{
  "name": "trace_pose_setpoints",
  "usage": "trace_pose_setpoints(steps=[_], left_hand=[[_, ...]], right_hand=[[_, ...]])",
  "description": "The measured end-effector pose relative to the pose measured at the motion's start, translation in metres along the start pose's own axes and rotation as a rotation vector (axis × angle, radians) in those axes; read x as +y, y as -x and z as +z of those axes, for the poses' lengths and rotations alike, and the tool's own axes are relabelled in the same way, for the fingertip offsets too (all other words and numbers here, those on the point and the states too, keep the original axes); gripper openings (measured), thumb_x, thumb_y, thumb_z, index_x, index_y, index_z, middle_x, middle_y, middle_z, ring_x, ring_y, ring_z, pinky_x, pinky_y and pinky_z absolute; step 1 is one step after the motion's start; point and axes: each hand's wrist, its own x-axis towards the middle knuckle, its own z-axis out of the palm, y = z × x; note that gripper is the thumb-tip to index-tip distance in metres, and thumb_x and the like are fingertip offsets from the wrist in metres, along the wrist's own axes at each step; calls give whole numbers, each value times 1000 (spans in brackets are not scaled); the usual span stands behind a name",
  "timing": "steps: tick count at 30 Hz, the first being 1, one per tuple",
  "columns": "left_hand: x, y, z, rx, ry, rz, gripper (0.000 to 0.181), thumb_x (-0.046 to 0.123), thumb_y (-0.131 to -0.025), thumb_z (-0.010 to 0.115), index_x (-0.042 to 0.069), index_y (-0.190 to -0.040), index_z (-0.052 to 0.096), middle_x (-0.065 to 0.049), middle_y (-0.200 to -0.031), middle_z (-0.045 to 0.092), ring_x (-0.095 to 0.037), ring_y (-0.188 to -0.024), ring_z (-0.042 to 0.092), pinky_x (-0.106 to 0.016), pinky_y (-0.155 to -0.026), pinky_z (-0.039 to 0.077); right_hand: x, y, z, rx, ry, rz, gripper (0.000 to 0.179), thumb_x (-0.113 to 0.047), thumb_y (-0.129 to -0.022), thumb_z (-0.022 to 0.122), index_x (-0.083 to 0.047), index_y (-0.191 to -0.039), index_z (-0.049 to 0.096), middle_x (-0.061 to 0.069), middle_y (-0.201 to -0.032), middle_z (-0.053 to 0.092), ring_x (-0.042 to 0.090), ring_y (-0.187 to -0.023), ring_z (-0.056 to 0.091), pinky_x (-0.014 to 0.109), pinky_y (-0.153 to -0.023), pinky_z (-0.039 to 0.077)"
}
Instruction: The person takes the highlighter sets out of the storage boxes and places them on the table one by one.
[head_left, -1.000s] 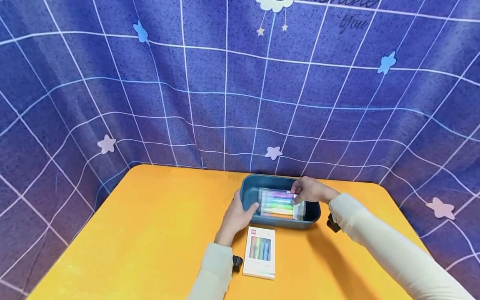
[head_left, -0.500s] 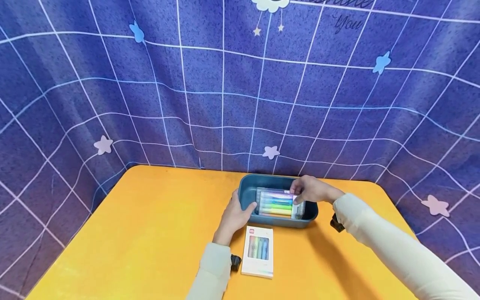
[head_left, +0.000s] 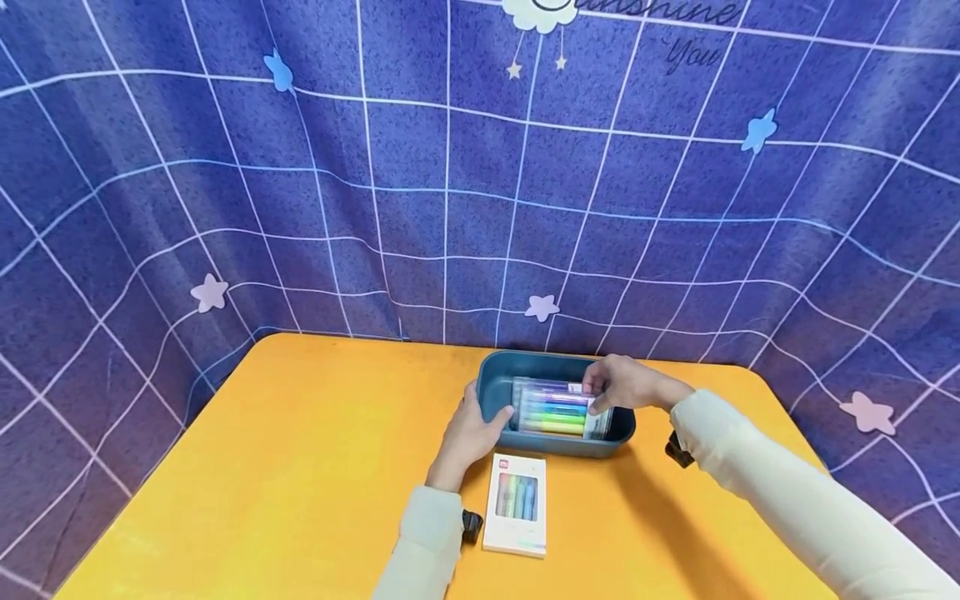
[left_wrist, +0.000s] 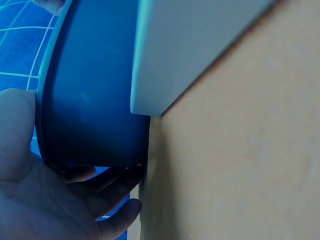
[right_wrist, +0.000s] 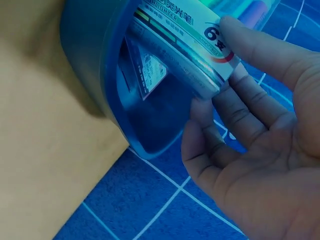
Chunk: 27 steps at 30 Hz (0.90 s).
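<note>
My left hand (head_left: 467,435) grips the left end of a dark blue plastic bin (head_left: 558,446), thumb over the rim and fingers against the outer wall. With thumb above and fingers below, my right hand (head_left: 628,383) pinches the right end of a clear pack of highlighters (head_left: 553,414). The pack lies slanted within the bin's opening, its printed end (right_wrist: 202,35) raised at the rim in the right wrist view. Beneath it, a white printed label (right_wrist: 151,72) shows deeper in the bin.
A white box (head_left: 517,535) with a window showing pastel pens lies flat in front of the bin, close to my left wrist. The yellow table (head_left: 315,467) ends at a blue gridded curtain (head_left: 420,217) behind the bin.
The right hand and the pack's right end have shifted slightly to the right. The left hand keeps its grip on the bin, and the white box stays put.
</note>
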Motion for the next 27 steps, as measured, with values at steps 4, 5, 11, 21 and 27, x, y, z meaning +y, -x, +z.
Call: trace_pose_setpoints(steps=[4, 5, 11, 21, 27], left_hand=[[1, 0, 1, 0, -3, -5, 84, 44, -98, 62, 7, -160, 19, -19, -162, 35, -42, -144, 42, -63, -115, 37], [2, 0, 1, 0, -6, -7, 84, 43, -98, 62, 8, -160, 19, -19, -162, 35, -42, -144, 42, -63, -115, 37], [3, -1, 1, 5, 4, -1, 82, 40, -98, 63, 7, -160, 19, -20, -162, 36, -43, -144, 42, -64, -115, 36], [1, -2, 3, -2, -17, -7, 84, 43, -97, 62, 7, -160, 19, -20, -162, 35, -43, -144, 42, -64, -115, 37], [0, -3, 3, 1, -5, -17, 84, 43, -98, 62, 7, -160, 18, -20, -163, 34, -42, -146, 40, -63, -116, 36]], right_hand=[[1, 5, -1, -55, -19, -34, 20, -6, -80, 81, -3, -92, 66, 2, -79, 59, 13, -74, 51, 25, -69, 44], [2, 6, -1, -70, -31, -43, 20, -5, -80, 81, -2, -92, 65, 2, -78, 58, 12, -74, 50, 24, -69, 44], [5, 9, -1, -72, -56, -113, 18, -3, -80, 80, -1, -90, 65, 0, -75, 55, 12, -72, 48, 21, -66, 42], [9, 14, 5, -5, -47, -147, 15, -2, -80, 79, -3, -88, 67, 0, -74, 55, 10, -70, 47, 21, -65, 42], [10, 16, 4, 30, -77, -159, 13, -6, -82, 79, -4, -88, 67, -1, -74, 53, 10, -69, 45, 21, -64, 39]])
